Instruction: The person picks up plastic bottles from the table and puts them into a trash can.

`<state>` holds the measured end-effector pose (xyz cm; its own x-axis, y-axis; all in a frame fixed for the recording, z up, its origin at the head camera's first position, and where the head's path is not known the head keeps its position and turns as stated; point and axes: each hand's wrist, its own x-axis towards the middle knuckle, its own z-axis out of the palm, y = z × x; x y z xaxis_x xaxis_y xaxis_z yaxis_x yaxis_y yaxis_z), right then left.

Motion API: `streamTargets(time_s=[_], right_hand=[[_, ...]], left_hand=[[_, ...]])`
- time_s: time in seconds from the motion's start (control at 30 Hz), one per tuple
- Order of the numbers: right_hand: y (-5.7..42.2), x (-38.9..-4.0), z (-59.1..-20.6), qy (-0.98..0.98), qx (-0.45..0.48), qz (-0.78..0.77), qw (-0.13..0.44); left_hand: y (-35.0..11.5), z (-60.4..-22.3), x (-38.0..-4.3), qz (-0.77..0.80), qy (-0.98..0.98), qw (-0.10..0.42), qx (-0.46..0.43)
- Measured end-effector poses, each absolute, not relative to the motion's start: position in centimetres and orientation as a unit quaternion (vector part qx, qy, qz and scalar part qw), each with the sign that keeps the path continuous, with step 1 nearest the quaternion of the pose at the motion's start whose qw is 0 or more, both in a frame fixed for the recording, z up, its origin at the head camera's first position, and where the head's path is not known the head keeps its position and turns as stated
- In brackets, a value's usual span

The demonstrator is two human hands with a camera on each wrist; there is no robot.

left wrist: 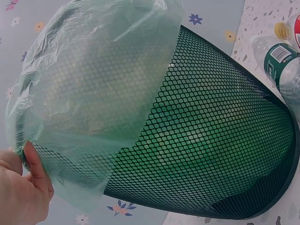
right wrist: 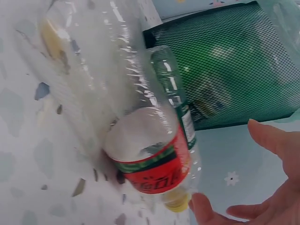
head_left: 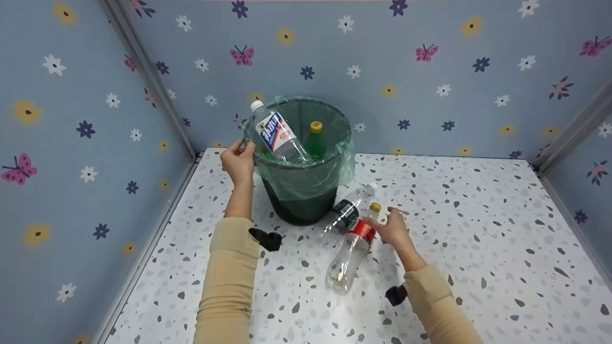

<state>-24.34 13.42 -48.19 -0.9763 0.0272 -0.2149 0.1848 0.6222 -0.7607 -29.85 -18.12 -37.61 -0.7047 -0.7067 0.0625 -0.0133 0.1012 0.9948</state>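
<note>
My left hand [head_left: 239, 161] pinches the left rim of a dark mesh waste bin [head_left: 301, 205] along with its thin green liner bag [head_left: 306, 184]. In the left wrist view the thumb and fingers [left wrist: 40, 173] close over that rim. My right hand [head_left: 396, 230] is spread beside the neck of a clear plastic bottle with a red label [head_left: 362, 230] and yellow cap, lying on the surface. The right wrist view puts a fingertip [right wrist: 201, 204] right by the cap. Next to it lies a clear bottle with a dark green label [head_left: 345, 213].
Inside the bin, a clear bottle with a blue, white and red label [head_left: 276, 134] leans out over the rim, beside a green bottle with a yellow cap [head_left: 315, 141]. Flower-patterned walls [head_left: 382, 95] enclose the speckled white surface [head_left: 459, 229] behind and at both sides.
</note>
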Motion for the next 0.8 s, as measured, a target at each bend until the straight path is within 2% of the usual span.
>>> streamTargets(time_s=[0.33, 0.8], right_hand=[[13.3, -24.5, -50.4, 0.824, 0.140, -0.519, 0.181], [12.5, -24.7, -52.3, 0.760, 0.192, -0.581, 0.220]], left_hand=[[-18.1, -37.5, -29.8, -0.625, -0.681, 0.272, 0.267], [-18.2, -37.7, -29.9, -0.619, -0.686, 0.273, 0.269]])
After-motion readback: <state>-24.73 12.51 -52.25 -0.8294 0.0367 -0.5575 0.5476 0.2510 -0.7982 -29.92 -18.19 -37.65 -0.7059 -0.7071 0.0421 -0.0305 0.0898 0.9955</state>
